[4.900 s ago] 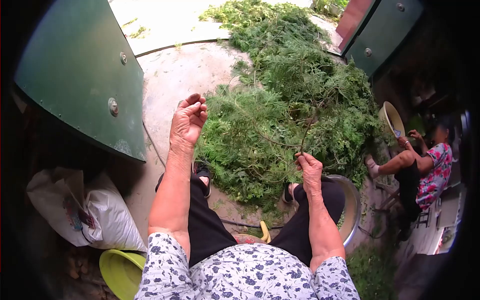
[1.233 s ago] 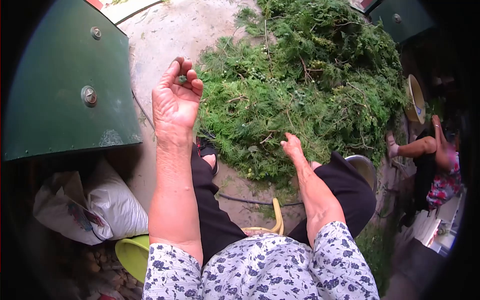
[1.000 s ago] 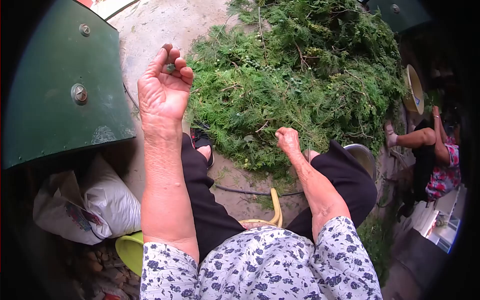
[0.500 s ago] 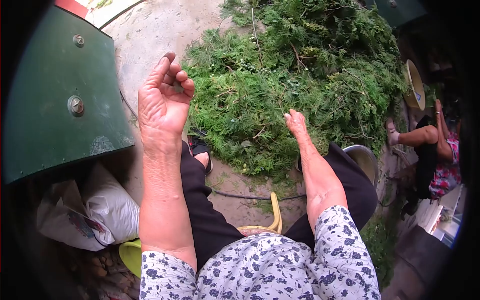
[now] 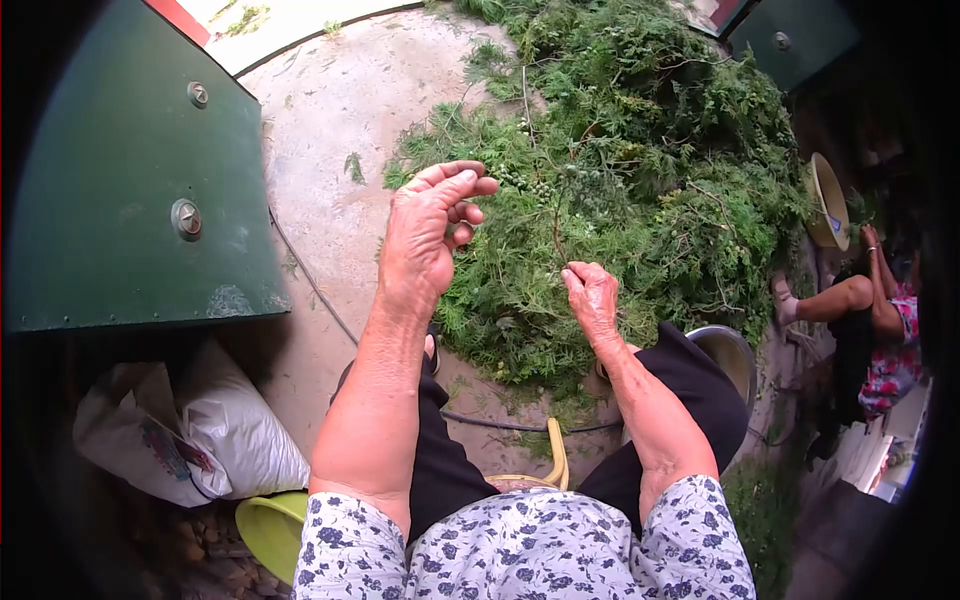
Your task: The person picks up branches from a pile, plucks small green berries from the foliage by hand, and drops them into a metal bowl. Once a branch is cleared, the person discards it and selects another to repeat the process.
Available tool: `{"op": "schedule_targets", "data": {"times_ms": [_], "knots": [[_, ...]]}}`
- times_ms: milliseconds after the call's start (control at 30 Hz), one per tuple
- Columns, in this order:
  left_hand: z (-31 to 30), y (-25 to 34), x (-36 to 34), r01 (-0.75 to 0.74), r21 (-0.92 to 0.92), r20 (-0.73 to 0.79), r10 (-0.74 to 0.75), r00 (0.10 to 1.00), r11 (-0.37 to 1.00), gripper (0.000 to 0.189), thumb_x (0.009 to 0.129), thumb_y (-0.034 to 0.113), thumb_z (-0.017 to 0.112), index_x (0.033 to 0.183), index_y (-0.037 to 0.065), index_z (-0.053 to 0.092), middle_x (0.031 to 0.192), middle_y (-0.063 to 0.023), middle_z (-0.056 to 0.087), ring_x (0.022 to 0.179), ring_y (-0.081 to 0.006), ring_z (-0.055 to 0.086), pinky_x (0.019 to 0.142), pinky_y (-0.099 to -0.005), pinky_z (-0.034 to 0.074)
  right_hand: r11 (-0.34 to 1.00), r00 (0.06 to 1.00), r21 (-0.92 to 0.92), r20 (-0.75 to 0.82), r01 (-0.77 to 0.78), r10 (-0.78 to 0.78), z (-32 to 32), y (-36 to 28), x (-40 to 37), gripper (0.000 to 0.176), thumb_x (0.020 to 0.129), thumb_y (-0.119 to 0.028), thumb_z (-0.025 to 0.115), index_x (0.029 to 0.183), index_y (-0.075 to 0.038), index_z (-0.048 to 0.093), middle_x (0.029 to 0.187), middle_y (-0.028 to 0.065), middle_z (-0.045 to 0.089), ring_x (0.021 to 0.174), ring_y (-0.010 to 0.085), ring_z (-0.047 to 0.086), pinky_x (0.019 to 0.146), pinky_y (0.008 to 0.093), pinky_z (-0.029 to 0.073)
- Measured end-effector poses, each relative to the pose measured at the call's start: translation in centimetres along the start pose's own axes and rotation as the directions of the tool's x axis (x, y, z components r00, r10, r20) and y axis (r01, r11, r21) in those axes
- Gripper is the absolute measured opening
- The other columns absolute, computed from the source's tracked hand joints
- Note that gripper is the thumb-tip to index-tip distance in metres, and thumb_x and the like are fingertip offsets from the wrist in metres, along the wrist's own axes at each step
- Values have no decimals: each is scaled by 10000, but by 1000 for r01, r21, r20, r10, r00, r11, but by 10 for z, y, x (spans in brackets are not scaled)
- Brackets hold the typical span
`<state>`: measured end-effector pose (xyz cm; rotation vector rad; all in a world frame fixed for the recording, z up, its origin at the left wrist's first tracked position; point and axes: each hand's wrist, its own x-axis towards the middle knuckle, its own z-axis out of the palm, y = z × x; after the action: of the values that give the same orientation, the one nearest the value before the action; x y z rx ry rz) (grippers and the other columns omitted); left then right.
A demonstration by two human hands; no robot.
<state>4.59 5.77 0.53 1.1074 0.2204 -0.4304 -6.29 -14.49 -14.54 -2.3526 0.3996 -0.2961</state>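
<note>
My left hand (image 5: 425, 235) is raised in front of the heap's near left side. Its fingers are loosely curled with gaps between them, and nothing shows in them. Lower and to the right, my right hand (image 5: 593, 297) is closed in a pinch round the bottom of a thin evergreen branch (image 5: 558, 232). The brown stem rises from the fingertips, and its upper part blends into the greenery behind. Both hands are over a big heap of cut evergreen branches (image 5: 650, 190), with small pale green cones among the sprays.
A metal basin (image 5: 738, 350) stands beside my right knee. On the left are a green metal door panel (image 5: 120, 190), white sacks (image 5: 240, 420) and a yellow-green basin (image 5: 270, 530). A cable (image 5: 310, 280) crosses the concrete. At far right another person (image 5: 885, 320) sits by a beige basin (image 5: 828, 200).
My left hand has moved right and a little down, turning its fingers toward the right. My right hand is slightly lower, with the branch stem still in its fingers. The view has shifted slightly.
</note>
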Motion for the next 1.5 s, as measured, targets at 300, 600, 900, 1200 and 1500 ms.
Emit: {"op": "schedule_targets", "data": {"times_ms": [300,600,900,1200,1500], "knots": [[8,-15,-6,30,142,156,-53,986,989,330,815,130,628,1054,-72,522,828,-84,620,464,-68,550,305,-154,315,954,932,194,238,229,-272,-60,-84,-13,126,743,-86,642,850,-19,639,707,129,572,664,281,572,603,342,448],[9,-23,-3,-46,344,82,19,996,938,116,807,151,647,831,38,635,652,30,586,377,-8,358,324,-174,243,905,793,101,448,413,-412,-69,-97,-10,149,741,-115,650,839,-9,613,685,131,558,660,304,563,596,373,446],[22,-35,-3,-304,476,157,261,953,825,102,779,99,652,812,3,659,673,42,590,584,-15,457,497,-189,352,854,917,336,-117,397,-381,-87,-131,23,235,736,-43,670,957,-30,591,791,115,567,664,231,562,572,311,452],[29,-37,-9,-334,541,241,238,941,772,184,798,127,655,915,-15,665,712,22,610,630,-30,489,551,-190,387,834,882,289,-142,470,-448,-73,-120,45,161,798,-78,617,948,-21,598,678,76,575,590,203,555,542,294,452],[30,-31,-13,-281,431,220,202,954,858,155,768,104,677,862,-19,672,696,-1,626,623,-42,518,545,-196,412,297,922,887,384,-354,-50,-84,-118,47,108,895,-111,526,900,-5,551,654,-9,530,474,60,480,406,184,353]]}}
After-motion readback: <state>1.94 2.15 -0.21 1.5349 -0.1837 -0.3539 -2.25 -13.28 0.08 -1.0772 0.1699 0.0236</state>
